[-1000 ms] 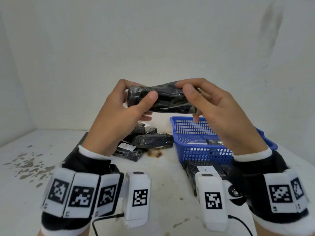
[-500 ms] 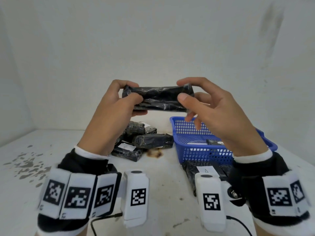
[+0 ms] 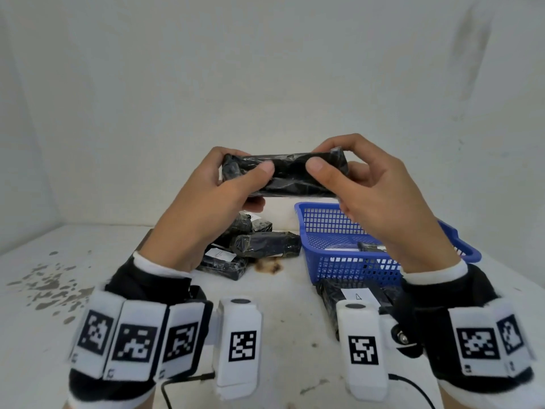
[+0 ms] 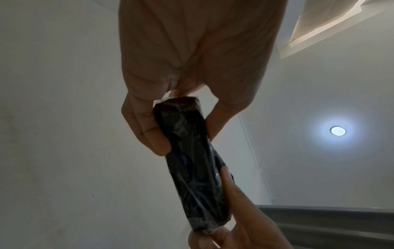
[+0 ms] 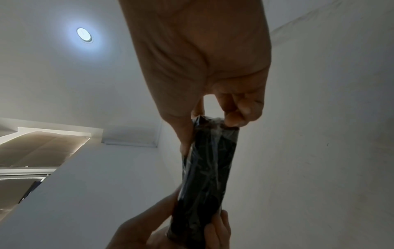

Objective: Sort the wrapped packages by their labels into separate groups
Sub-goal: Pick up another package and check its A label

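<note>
While both hands are raised above the table (image 3: 88, 290), the left hand (image 3: 203, 208) and right hand (image 3: 380, 199) each pinch one end of a black wrapped package (image 3: 292, 175), held level over the blue basket (image 3: 339, 261). More packages (image 3: 265, 245) lie piled left of the basket.

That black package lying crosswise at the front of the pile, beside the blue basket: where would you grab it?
Probably round the middle of the black package, from above, thumb and fingers across its narrow width. It lies flat on the pile with its long side facing the camera, top uncovered, and the blue basket crowds its right end.
</note>
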The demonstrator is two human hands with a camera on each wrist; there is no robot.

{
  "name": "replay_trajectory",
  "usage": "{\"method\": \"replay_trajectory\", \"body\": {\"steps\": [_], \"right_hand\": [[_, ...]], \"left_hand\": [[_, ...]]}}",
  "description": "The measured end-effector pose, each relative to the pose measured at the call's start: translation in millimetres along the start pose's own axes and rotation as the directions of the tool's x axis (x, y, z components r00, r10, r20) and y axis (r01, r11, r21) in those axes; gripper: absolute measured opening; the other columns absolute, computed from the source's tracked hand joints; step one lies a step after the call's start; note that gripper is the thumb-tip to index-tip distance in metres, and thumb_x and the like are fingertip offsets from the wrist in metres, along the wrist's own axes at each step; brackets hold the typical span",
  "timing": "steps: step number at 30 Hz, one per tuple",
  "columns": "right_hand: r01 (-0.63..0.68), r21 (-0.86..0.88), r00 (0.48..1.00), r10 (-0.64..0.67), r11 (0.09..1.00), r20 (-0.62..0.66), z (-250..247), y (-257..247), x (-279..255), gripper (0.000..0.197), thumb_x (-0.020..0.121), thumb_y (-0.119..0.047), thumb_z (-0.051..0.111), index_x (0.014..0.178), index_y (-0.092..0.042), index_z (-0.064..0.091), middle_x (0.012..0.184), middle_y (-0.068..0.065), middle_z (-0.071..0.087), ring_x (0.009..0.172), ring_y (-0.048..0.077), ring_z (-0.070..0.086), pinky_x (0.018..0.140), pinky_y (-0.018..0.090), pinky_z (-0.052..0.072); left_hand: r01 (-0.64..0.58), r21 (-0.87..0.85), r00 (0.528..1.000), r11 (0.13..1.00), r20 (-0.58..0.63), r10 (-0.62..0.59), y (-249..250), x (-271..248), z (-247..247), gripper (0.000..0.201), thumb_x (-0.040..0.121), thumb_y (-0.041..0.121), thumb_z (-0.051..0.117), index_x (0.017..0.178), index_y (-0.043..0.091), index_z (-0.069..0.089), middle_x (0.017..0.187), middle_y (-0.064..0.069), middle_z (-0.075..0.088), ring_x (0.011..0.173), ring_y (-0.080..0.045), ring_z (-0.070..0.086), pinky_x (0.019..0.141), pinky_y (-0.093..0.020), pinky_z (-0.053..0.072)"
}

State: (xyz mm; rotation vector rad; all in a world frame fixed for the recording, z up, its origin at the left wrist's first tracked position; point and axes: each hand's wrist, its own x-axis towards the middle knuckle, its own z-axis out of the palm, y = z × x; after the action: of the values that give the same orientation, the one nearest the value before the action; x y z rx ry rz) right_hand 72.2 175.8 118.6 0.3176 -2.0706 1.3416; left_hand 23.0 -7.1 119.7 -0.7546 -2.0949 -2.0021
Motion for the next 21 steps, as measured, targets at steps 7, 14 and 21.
{"method": "replay_trajectory", "body": {"steps": [7, 14, 21], "right_hand": [[0.032, -0.033, 0.999, -0.032, 0.999, 0.016, 3.8, 3.8, 0.5, 0.029, 0.073, -0.045, 0.082, 0.095, -0.035, 0.067, 0.092, 0.015, 0.072, 0.087, 0.049, 0.064, 0.085, 0.058, 0.055], [0.016, -0.125, 1.0, -0.015, 0.992, 0.015, 3.3, 1.6, -0.9, 0.028, 0.073, -0.04, 0.085, 0.091, -0.033, 0.064, 0.09, 0.008, 0.073, 0.08, 0.035, 0.07, 0.078, 0.047, 0.059], [0.004, -0.058, 0.999, -0.002, 0.998, 0.036, -0.1, -3.2, -1.2, 0.065, 0.07, -0.06, 0.071, 0.131, -0.049, 0.052, 0.112, -0.008, 0.069, 0.079, 0.015, 0.067, 0.078, 0.025, 0.056]], "left_hand": [[-0.007, 0.017, 1.0, 1.0, -0.015, 0.007, -2.7, 0.3, -0.4, 0.04, 0.071, 0.034, 0.08, 0.1, 0.018, 0.059, 0.075, -0.003, 0.071, 0.065, -0.019, 0.065, 0.087, -0.045, 0.054], [0.016, 0.03, 1.0, 0.999, -0.004, -0.016, -0.3, -1.1, 4.2, 0.052, 0.075, 0.05, 0.074, 0.112, 0.017, 0.057, 0.078, 0.001, 0.062, 0.051, -0.008, 0.054, 0.046, -0.02, 0.039], [0.008, -0.172, 0.996, 0.985, -0.09, -0.024, -0.5, 1.7, 0.0, 0.042, 0.089, 0.016, 0.065, 0.128, 0.014, 0.05, 0.115, 0.0, 0.063, 0.084, -0.016, 0.072, 0.079, -0.035, 0.059]]}}
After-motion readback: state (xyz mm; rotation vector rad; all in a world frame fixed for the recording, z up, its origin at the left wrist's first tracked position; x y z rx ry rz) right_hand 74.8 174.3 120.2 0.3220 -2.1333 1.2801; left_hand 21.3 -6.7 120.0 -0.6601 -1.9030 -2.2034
